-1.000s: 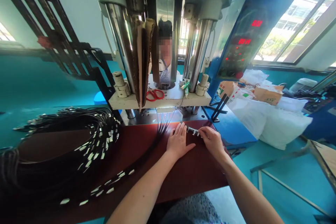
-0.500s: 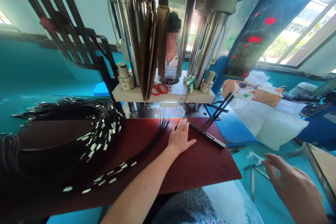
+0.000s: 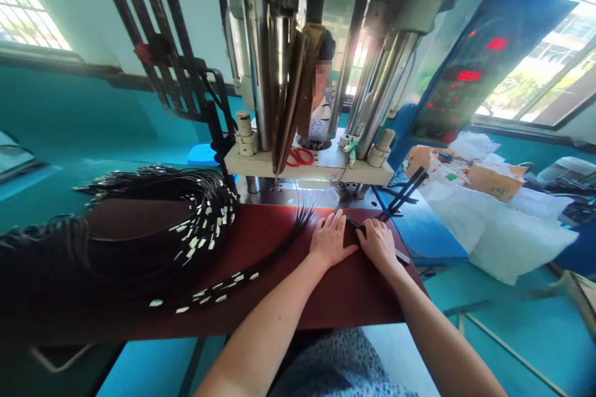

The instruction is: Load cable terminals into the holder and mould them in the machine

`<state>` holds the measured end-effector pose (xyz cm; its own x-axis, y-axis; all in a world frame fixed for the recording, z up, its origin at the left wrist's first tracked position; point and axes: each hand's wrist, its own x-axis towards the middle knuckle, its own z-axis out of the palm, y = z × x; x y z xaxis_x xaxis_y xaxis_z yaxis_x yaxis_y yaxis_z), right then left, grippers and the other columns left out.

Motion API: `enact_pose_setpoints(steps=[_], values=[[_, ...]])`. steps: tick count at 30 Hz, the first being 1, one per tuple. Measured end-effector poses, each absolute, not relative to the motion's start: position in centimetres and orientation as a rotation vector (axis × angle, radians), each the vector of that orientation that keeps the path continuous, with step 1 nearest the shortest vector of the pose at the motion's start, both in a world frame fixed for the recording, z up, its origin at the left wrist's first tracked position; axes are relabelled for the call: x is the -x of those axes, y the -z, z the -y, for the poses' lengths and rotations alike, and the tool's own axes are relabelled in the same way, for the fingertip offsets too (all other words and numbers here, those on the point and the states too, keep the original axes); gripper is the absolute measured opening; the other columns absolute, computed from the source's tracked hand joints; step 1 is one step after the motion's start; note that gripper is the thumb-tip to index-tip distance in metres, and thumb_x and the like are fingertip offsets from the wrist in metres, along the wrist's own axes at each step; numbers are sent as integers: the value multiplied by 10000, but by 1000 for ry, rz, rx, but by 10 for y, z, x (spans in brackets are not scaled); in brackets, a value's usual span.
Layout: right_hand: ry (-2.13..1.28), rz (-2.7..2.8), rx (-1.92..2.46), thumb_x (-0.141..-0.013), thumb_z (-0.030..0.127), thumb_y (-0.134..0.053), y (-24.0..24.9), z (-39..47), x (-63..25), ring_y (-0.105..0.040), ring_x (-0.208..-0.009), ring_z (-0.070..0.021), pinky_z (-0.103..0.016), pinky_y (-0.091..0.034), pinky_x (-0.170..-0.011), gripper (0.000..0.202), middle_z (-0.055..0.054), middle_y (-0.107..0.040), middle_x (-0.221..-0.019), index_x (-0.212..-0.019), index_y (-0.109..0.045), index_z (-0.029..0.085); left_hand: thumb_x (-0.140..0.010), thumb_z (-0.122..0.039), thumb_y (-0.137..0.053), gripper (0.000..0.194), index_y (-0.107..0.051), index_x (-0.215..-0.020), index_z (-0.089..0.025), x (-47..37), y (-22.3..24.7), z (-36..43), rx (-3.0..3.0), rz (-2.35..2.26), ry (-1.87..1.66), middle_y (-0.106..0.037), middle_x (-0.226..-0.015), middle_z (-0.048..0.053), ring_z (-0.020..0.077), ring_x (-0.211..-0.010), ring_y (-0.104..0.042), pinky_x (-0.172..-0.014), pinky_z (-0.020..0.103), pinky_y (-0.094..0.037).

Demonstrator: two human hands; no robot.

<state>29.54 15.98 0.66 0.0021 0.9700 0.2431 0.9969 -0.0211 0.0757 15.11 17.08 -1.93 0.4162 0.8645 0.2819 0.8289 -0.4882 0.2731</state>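
My left hand [image 3: 330, 240] lies flat on the dark red table board, fingers stretched out and thumb apart. Just left of its fingertips, a bundle of thin black cables [image 3: 291, 237] with white tags runs up to the press. My right hand [image 3: 377, 243] is closed over a long, thin dark bar [image 3: 402, 257] with a pale edge. Much of the bar is hidden under this hand; its far end shows between the two hands.
A large coil of black tagged cables [image 3: 205, 223] covers the board's left side. Ahead stands the press [image 3: 307, 167], with red-handled scissors [image 3: 302, 157] on its plate. At the right are a control box [image 3: 460, 74] and white bags [image 3: 507, 217]. Another person [image 3: 321, 111] is behind the press.
My right hand has come in from the lower right, where it held a small white scrap, onto the dark bar. My left hand stays flat on the board. The view has shifted.
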Motion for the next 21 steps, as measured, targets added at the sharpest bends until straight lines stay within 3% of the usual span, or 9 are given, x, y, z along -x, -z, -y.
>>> enact_pose_setpoints(steps=[8,17,19,21], values=[[408,2075,2188,-794,206,-478,-3,-158,-294,-495,-924,-234,-318,-307,-723,109,-76,-579,-933,-880,-526,159,-766,-582,-424,743,-302,-1350,-138,-152,21,-169,-2553,-1536,-643,-258,-1456,63,244,-1291,-286,-1035,425,-276],[398,2010,2278,-745,116,-441,-7,-106,-345,-538,-936,-220,-299,-374,-729,331,-71,-612,-998,-1038,-581,176,-762,-601,-418,753,-310,-1352,-146,-153,21,-170,-2539,-1515,-628,-249,-1461,44,245,-1297,-267,-1048,440,-264],[377,1922,2379,-781,135,-387,-1,-75,-383,-588,-838,-201,-285,-398,-678,306,-64,-639,-975,-983,-611,187,-762,-603,-415,755,-312,-1351,-142,-153,20,-171,-2536,-1512,-629,-245,-1462,46,245,-1298,-265,-1049,447,-264],[289,1786,2587,-822,265,-364,11,-44,-423,-611,-662,-216,-300,-400,-568,285,-65,-671,-808,-786,-642,212,-762,-608,-411,762,-306,-1353,-139,-153,20,-171,-2529,-1507,-631,-237,-1464,53,248,-1298,-265,-1046,451,-271]])
